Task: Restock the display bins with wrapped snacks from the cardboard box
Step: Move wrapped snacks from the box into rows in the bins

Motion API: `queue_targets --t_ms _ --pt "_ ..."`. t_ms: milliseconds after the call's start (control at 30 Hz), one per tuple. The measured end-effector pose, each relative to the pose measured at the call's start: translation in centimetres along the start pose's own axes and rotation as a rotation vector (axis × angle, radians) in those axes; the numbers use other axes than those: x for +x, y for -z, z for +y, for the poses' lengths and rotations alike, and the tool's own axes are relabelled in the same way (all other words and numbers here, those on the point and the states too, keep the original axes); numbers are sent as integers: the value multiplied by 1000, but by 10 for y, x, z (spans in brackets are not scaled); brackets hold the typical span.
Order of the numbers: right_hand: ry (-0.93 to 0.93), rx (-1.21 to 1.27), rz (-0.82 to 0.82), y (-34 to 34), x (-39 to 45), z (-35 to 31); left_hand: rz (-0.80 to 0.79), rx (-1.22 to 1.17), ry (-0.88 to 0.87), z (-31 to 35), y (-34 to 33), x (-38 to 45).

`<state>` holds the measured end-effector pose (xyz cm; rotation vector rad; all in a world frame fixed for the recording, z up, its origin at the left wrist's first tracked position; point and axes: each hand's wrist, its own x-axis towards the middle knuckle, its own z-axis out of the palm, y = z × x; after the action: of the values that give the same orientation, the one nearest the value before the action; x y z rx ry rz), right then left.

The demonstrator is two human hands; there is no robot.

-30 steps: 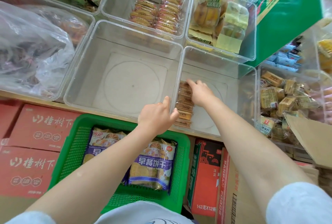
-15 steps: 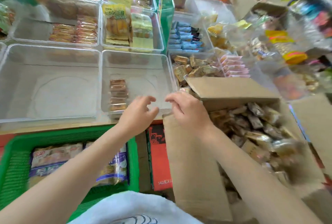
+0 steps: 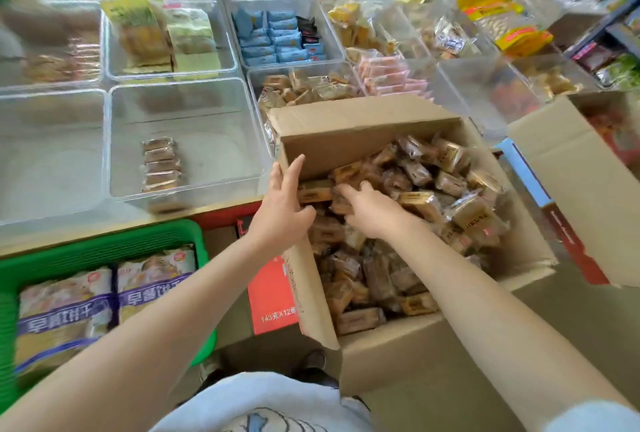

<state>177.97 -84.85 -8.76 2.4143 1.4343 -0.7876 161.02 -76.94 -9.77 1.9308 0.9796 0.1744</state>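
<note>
Restock barely begun: one short row in clear bin (image 3: 187,140), mid-left of frame.
Cardboard box (image 3: 408,345), center-right, full of wrapped snacks (image 3: 419,203); left hand (image 3: 282,204) grip wide, right hand (image 3: 372,211) grip unclear.

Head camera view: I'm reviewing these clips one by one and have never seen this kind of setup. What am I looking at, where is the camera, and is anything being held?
There is no machine here. A person wears one wide-angle camera on the head, looking forward and down, so both bare arms reach in from the bottom of the picture. The left hand rests with straight fingers against the near left wall of an open cardboard box. The right hand reaches into the box's heap of brown wrapped snacks; blur hides whether its fingers have closed on one. To the left, on a shelf, a clear display bin holds one short row of the same snacks. Other bins behind hold different packets. Lower left, a green basket holds biscuit packs.
</note>
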Motion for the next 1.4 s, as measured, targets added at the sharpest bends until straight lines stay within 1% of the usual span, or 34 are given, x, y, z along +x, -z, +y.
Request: queue_targets --t_ms 33,100,167,200,300,367,400,433,467,500,567,600,633,700,733,767,800,867,900,1000,1033,1067,1133,1167,1200,1233,1267,1300,1333,1367,1400 --pt "-25 -22 -62 -3 9 -5 1 -5 2 0 1 -1" --pt "-83 -19 -120 -11 24 -15 11 -14 5 -3 3 -3" --pt "-122 -63 -122 -16 34 -22 27 -36 -7 -5 3 -7" --pt "-111 -116 -104 -16 37 -23 34 -55 -11 -6 2 -8" --pt "25 -300 29 -14 41 -16 39 -108 -12 -7 -1 -10" --pt "91 -345 151 -4 35 -8 10 -107 -12 -7 1 -11" --pt "106 -318 224 5 29 -3 -21 -123 -4 -8 3 -10" --pt "114 -218 291 16 21 2 -55 -146 12 -7 8 -10" --pt "111 -28 342 28 11 5 -79 -164 31 -4 14 -10" --pt "101 248 363 40 0 8 -76 -175 47 -1 22 -10" --pt "83 860 336 63 -22 5 8 -237 25 10 40 -10" --pt "94 1052 302 72 -30 -1 38 -306 -8 18 49 -11" --pt "129 1158 261 80 -36 -10 39 -405 -39 24 58 -12" --pt "209 1218 198 90 -43 -35 -18 -666 -53 31 76 -13" --pt "247 1226 166 93 -44 -49 -20 -774 -44 32 87 -13" --pt "274 1247 130 96 -43 -62 4 -827 -47 29 98 -13" --pt "295 1258 104 99 -41 -74 34 -827 -60 23 110 -13" --pt "322 1171 98 102 -32 -98 33 -781 -81 0 135 -9" --pt "342 1056 119 102 -27 -105 8 -754 -87 -12 145 -7" --pt "413 576 136 103 6 -148 -31 -619 -113 -64 185 5" --pt "431 451 119 103 18 -163 -34 -546 -116 -80 196 10" --pt "441 379 105 101 31 -178 -29 -495 -113 -96 204 15" --pt "438 336 141 98 62 -204 36 -484 -95 -124 217 27" --pt "428 322 184 96 79 -217 108 -464 -72 -142 221 35" --pt "412 292 233 95 97 -228 197 -393 -30 -164 225 45" --pt "387 255 280 92 116 -238 271 -244 38 -188 228 55" --pt "361 222 320 90 135 -247 297 -55 132 -213 229 62" --pt "334 203 344 88 154 -255 264 111 221 -236 228 65" --pt "310 201 355 86 172 -263 200 220 283 -256 225 66" --pt "290 205 357 83 191 -271 146 279 307 -272 219 67" --pt "278 209 352 80 208 -278 130 311 296 -284 213 66"
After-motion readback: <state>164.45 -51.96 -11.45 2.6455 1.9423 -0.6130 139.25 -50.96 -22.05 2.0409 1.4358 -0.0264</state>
